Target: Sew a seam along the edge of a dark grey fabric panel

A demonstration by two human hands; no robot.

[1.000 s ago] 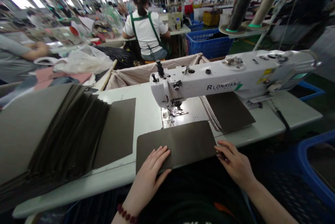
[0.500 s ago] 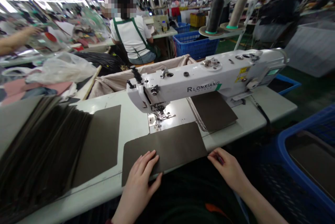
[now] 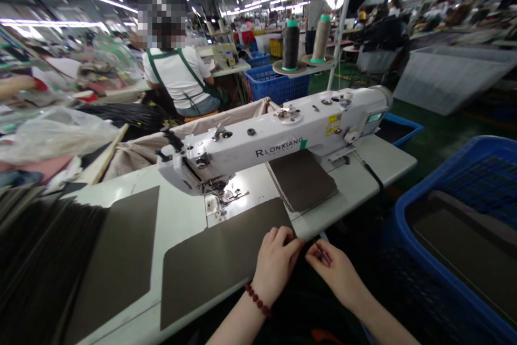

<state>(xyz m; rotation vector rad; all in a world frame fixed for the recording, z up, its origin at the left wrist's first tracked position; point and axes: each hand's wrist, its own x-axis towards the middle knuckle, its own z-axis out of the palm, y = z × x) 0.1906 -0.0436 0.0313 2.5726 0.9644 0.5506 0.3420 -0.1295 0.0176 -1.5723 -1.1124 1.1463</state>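
A dark grey-brown panel [image 3: 220,253] with rounded corners lies flat at the front of the sewing machine table [image 3: 181,216]. At the panel's right end my left hand [image 3: 277,259] is closed, thumb and fingers pinching its near corner. A beaded bracelet circles that wrist. Just to the right, beyond the table edge, my right hand [image 3: 333,267] is closed around a small purple tool [image 3: 323,254], mostly hidden by the fingers. Behind the panel stands the white sewing machine [image 3: 274,135], its presser foot [image 3: 222,194] beyond the panel's far edge.
A stack of similar panels [image 3: 302,178] lies under the machine arm. More panels [image 3: 44,259] are piled at the left. A blue basket [image 3: 407,210] holding a panel stands at the right. Thread cones [image 3: 291,46] rise behind the machine, and a co-worker [image 3: 177,76] sits beyond.
My left hand has moved right, from lying flat on the panel to its right corner beside my right hand. The camera view has turned right. The panel stays before the machine.
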